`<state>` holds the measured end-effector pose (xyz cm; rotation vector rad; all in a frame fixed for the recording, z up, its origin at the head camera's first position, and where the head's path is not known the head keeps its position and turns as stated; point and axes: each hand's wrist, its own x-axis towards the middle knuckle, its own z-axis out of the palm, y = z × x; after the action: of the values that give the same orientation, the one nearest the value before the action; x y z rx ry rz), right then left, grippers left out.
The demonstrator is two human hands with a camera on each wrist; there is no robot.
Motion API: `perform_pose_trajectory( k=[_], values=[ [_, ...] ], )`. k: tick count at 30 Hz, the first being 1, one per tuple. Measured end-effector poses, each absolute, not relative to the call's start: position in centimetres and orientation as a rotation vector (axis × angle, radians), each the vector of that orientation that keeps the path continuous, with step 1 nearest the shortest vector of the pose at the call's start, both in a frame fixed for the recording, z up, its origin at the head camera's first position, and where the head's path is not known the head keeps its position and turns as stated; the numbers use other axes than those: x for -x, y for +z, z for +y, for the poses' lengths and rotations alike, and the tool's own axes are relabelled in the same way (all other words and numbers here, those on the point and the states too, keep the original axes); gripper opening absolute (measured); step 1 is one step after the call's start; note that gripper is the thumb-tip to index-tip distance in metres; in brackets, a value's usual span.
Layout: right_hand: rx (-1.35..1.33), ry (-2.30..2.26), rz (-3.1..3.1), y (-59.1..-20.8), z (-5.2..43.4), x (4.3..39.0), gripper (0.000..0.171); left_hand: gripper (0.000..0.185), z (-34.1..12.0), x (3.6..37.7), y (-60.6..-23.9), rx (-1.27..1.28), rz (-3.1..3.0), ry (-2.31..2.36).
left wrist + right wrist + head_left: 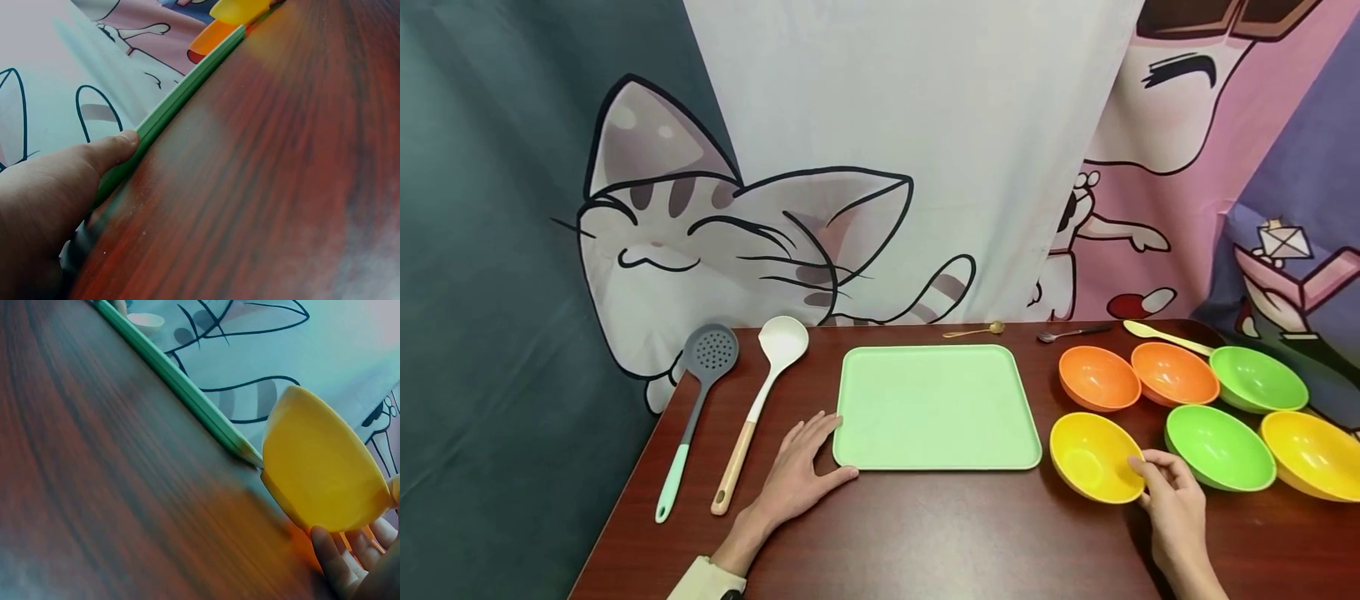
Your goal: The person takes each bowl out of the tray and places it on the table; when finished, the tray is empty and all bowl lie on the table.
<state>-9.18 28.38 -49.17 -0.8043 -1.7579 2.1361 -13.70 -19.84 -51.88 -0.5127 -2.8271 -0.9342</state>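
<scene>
A yellow bowl (1093,457) is held by its right rim in my right hand (1176,505), the thumb over the edge. In the right wrist view this bowl (325,465) is tilted, with fingers (334,559) beneath its side and its far edge close to the tray's corner. A light green rectangular tray (937,408) lies flat on the table. My left hand (801,475) rests at the tray's left front corner, fingers extended along the left edge. The left wrist view shows the thumb (115,152) against the tray's rim (187,87).
Right of the tray stand two orange bowls (1099,379), two green bowls (1221,447) and another yellow bowl (1315,454). A grey slotted skimmer (711,354) and a white ladle (783,342) lie left. Behind are a gold spoon (996,327), a fork (1056,336) and a yellow-handled utensil (1172,337).
</scene>
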Motion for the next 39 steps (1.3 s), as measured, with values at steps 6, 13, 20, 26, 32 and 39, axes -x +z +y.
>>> perform_pose_trajectory(
  k=[6, 13, 20, 26, 32, 39],
  values=[
    [0.875, 2.151, -1.686, -49.3, 29.2, 8.8, 0.012, 0.082, -19.9, 13.7, -51.9, 0.513, -2.834, -0.941],
    [0.938, 2.186, -1.601, -49.4, 29.5, 8.5, 0.012, 0.083, -20.0, 13.7, -51.7, 0.513, -2.832, -0.934],
    [0.840, 2.302, -1.427, -49.6, 30.3, 7.8, 0.007, 0.084, -20.0, 13.7, -51.8, 0.512, -2.846, -0.935],
    [0.865, 2.383, -1.298, -49.4, 31.0, 7.6, 0.007, 0.083, -19.9, 13.7, -51.7, 0.512, -2.840, -0.946],
    [0.918, 2.375, -1.085, -49.3, 30.8, 7.7, 0.007, 0.084, -19.9, 13.6, -51.8, 0.510, -2.852, -0.959],
    [0.778, 2.359, -0.929, -49.0, 29.8, 7.6, 0.010, 0.083, -19.9, 13.6, -51.7, 0.503, -2.846, -0.950]
  ],
)
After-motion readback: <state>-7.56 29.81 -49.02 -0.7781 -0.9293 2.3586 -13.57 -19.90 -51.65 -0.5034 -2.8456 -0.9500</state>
